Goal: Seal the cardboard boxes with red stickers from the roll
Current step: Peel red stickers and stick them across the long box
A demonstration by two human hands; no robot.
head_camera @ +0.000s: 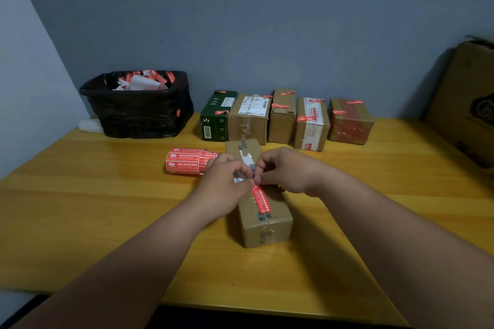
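Green box (pixel 217 115) reads "木子言" (other print too blurred).

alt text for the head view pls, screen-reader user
Two hands, left hand and right hand, pinch a red sticker over the top of a long cardboard box on a yellow wooden table. A sticker roll lies left of it; behind stand five stickered boxes and a black bin of scraps.
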